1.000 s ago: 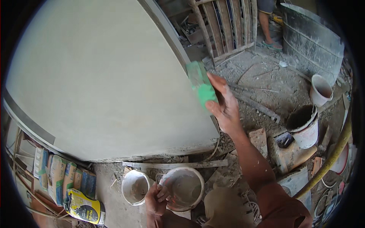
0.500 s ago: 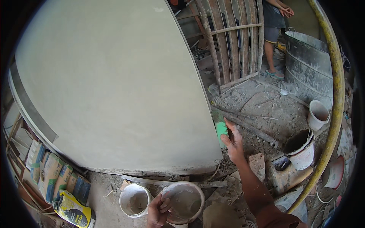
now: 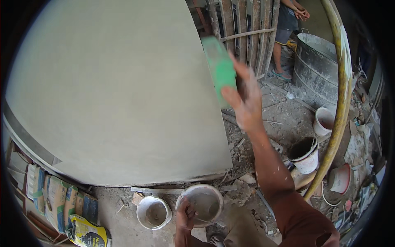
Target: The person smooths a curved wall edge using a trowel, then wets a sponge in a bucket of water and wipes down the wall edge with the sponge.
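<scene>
My right hand (image 3: 249,101) grips a green plastering float (image 3: 222,70), its thumb and fingers on the float's back. Blurred by motion, the float is at the right-hand edge of a smooth grey plastered wall (image 3: 123,94). Low in the picture, my left hand (image 3: 186,214) is closed at the near left side of a round bucket (image 3: 219,193) with grey material inside. Its curled fingers seem to hold the bucket's thin wire handle, though the hand partly hides it. A smaller white bucket (image 3: 142,206) stands just to the left.
Bags (image 3: 55,197) and a yellow-and-black sack (image 3: 82,230) lie at lower left. Buckets (image 3: 306,162) and a large metal drum (image 3: 317,70) stand on the right. A yellow hose or pole (image 3: 339,94) curves down there. Another person (image 3: 284,37) stands behind a slatted wooden frame (image 3: 247,37).
My right hand has swept upward along the wall's edge with the float. My left hand stays by the bucket. The whole view has shifted slightly.
</scene>
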`<act>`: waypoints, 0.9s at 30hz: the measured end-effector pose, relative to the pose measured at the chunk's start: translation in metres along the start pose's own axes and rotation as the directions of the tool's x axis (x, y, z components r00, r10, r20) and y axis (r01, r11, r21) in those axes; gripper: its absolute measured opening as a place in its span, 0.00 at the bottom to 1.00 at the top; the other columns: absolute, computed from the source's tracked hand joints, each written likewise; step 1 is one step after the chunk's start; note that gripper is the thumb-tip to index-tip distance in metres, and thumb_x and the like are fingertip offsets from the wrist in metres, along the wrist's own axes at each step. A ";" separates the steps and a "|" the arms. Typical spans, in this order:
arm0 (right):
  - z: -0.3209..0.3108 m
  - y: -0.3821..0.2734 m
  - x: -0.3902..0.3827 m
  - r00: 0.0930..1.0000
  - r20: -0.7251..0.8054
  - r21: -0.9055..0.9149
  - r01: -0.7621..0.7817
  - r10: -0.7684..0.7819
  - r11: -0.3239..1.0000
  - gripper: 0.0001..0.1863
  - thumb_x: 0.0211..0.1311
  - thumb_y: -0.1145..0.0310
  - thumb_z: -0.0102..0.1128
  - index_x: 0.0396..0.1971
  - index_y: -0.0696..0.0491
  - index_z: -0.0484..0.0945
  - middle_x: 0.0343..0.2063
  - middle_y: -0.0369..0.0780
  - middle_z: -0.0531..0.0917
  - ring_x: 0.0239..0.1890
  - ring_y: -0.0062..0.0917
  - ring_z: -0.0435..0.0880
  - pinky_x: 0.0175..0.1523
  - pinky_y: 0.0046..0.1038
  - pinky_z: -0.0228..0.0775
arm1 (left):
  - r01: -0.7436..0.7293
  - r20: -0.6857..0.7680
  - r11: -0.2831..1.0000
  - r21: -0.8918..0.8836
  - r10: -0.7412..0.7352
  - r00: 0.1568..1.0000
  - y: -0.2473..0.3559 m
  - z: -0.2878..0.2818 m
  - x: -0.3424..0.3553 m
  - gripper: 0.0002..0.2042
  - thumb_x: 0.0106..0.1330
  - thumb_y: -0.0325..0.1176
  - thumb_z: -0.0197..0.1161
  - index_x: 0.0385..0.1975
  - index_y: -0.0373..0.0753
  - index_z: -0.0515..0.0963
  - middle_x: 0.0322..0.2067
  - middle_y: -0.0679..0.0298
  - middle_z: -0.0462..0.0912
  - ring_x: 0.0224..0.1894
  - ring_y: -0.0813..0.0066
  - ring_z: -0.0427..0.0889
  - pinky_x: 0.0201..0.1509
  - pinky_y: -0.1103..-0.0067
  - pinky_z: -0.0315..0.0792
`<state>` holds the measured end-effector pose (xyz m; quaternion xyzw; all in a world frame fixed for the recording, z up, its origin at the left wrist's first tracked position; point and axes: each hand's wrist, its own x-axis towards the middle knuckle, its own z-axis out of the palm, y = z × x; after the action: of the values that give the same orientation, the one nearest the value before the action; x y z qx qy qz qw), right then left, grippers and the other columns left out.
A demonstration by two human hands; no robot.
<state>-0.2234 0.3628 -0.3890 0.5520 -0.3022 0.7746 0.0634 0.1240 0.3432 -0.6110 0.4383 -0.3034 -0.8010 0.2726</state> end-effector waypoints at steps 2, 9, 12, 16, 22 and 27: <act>-0.022 0.029 -0.083 0.974 -0.030 -0.030 -0.226 0.225 0.974 0.31 0.69 0.70 0.62 0.69 0.60 0.65 0.66 0.46 0.68 0.69 0.33 0.67 0.73 0.36 0.55 | 0.005 -0.027 1.000 -0.001 -0.005 1.000 0.015 0.020 -0.015 0.10 0.72 0.42 0.58 0.41 0.43 0.79 0.18 0.79 0.57 0.18 0.86 0.56 0.26 0.79 0.62; -0.010 -0.005 -0.030 0.945 -0.099 -0.122 -0.322 0.312 0.939 0.34 0.69 0.63 0.64 0.69 0.61 0.64 0.62 0.42 0.71 0.67 0.29 0.68 0.72 0.32 0.55 | -0.017 -0.043 1.000 0.022 0.018 0.999 0.056 0.065 -0.069 0.12 0.75 0.39 0.53 0.49 0.43 0.80 0.18 0.79 0.56 0.19 0.88 0.56 0.29 0.81 0.63; 0.023 -0.038 0.096 0.988 -0.066 0.033 -0.137 0.139 0.990 0.32 0.69 0.67 0.64 0.69 0.60 0.65 0.59 0.40 0.74 0.63 0.24 0.71 0.70 0.26 0.58 | -0.016 -0.056 0.999 0.049 0.018 0.998 0.079 0.087 -0.099 0.13 0.75 0.39 0.53 0.51 0.42 0.78 0.17 0.79 0.55 0.19 0.88 0.55 0.30 0.81 0.62; 0.025 -0.050 0.101 0.958 -0.063 -0.015 -0.283 0.281 0.959 0.31 0.69 0.69 0.65 0.68 0.58 0.66 0.58 0.40 0.75 0.60 0.24 0.73 0.67 0.27 0.61 | -0.019 -0.044 1.000 0.009 0.020 0.999 0.117 0.115 -0.149 0.18 0.78 0.39 0.52 0.21 0.48 0.63 0.15 0.76 0.57 0.16 0.86 0.54 0.27 0.80 0.63; -0.046 -0.066 -0.119 0.364 -0.254 -0.067 -0.931 0.896 0.359 0.28 0.70 0.67 0.64 0.67 0.57 0.69 0.57 0.41 0.78 0.56 0.23 0.77 0.60 0.27 0.70 | 0.003 -0.077 0.999 -0.033 -0.005 0.997 0.151 0.149 -0.200 0.14 0.77 0.36 0.53 0.24 0.48 0.66 0.17 0.76 0.58 0.17 0.86 0.56 0.27 0.81 0.63; -0.029 -0.182 -0.101 0.538 -0.318 -0.463 -0.807 0.781 0.367 0.25 0.66 0.66 0.66 0.63 0.53 0.74 0.52 0.42 0.77 0.53 0.29 0.78 0.59 0.30 0.70 | 0.002 -0.075 0.996 -0.084 -0.008 0.997 0.186 0.170 -0.241 0.11 0.76 0.34 0.55 0.26 0.46 0.69 0.18 0.78 0.59 0.19 0.87 0.59 0.27 0.81 0.64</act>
<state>-0.1297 0.5497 -0.4126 0.2754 -0.7403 0.5943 -0.1514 0.1210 0.4299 -0.2734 0.4570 -0.2580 -0.7966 0.3000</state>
